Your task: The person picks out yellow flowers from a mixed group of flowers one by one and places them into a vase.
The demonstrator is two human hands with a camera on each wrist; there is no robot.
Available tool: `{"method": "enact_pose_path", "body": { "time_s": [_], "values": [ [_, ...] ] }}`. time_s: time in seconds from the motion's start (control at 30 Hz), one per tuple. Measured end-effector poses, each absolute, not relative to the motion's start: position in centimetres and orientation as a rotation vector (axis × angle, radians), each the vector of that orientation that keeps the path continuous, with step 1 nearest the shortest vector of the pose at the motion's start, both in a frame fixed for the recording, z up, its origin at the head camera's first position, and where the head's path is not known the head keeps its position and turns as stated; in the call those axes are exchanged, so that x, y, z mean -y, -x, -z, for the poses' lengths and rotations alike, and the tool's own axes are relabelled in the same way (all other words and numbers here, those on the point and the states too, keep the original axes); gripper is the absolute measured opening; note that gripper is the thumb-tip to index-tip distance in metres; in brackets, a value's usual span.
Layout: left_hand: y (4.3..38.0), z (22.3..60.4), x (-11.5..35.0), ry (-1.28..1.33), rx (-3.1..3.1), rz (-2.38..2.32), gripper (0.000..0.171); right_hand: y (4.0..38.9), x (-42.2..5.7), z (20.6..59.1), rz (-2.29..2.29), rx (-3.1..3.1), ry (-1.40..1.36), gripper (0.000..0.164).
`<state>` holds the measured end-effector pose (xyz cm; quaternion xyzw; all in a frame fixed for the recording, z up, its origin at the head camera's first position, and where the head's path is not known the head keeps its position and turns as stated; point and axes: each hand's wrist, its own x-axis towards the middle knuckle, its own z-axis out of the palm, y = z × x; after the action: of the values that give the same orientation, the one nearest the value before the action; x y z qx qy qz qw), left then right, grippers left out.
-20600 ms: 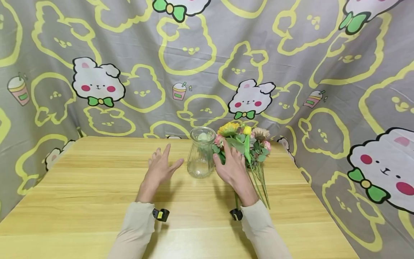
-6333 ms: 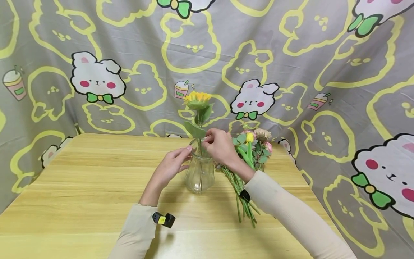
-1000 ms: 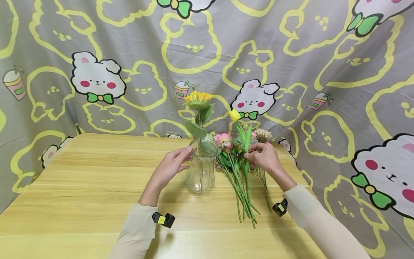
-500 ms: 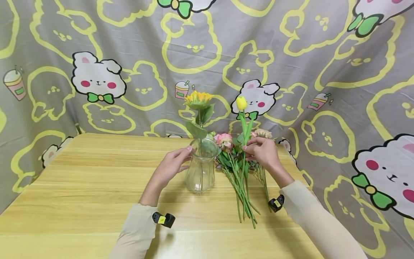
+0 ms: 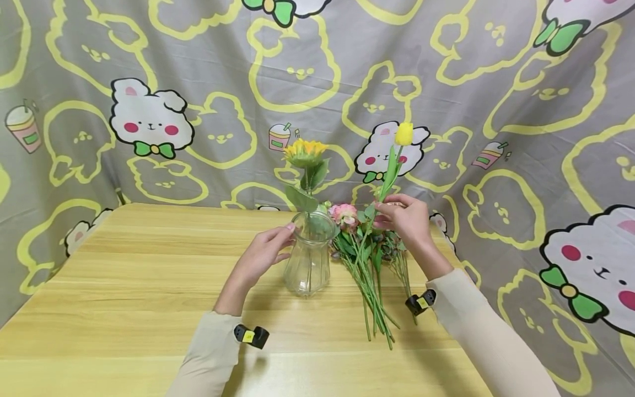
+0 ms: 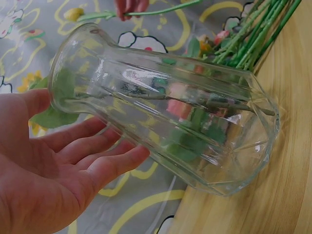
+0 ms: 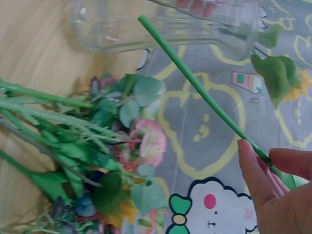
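- Two sleeves of mine, pale and smooth, come in from the near edge of one wooden table (image 5: 124,309), light yellow with a straight grain.
- One bunch of loose flowers (image 5: 369,275) lies flat on the table to my right of the vase: many thin green stems toward me, heads away, with at least one pink bloom (image 5: 343,214) and round grey-green leaves.
- One glass vase (image 5: 308,256) stands upright mid-table, clear, ribbed down its sides, narrow at the neck and flared at the rim.
- My left hand (image 5: 261,253) rests against the vase near its neck, fingers (image 6: 105,146) loosely bent along the glass, thumb at the rim, not clenched.
- One sunflower (image 5: 303,153) stands in the vase, its yellow head above the rim, broad green leaves on its stem.
- My right hand (image 5: 408,220) is lifted over the bunch, pinching the thin green stem of one yellow tulip (image 5: 404,133) between thumb and fingertips (image 7: 253,168); the closed bud tilts up and right, and the stem's lower end hangs free beside the vase.
- Behind all hangs one grey cloth backdrop (image 5: 446,82), creased, printed with yellow outlines and white rabbits.
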<state>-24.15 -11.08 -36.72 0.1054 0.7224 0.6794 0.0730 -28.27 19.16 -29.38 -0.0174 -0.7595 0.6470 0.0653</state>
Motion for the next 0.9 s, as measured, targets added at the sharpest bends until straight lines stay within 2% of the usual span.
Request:
{"method": "enact_pose_path", "body": {
  "time_s": [0.4,0.67,0.9],
  "values": [
    [24.2,36.8,11.1,-0.324,-2.168,-2.046,0.065,28.3,-18.8,26.4,-2.041,2.052,0.009,0.015],
    [24.2,36.8,11.1,-0.318,-2.174,-2.04,0.063,28.3,-18.4,24.6,-1.964,2.016,-0.018,0.014],
    [24.1,36.7,11.1,-0.32,-2.171,-2.041,0.064,28.4,-17.9,24.5,-1.958,2.014,-0.018,0.015]
  ]
}}
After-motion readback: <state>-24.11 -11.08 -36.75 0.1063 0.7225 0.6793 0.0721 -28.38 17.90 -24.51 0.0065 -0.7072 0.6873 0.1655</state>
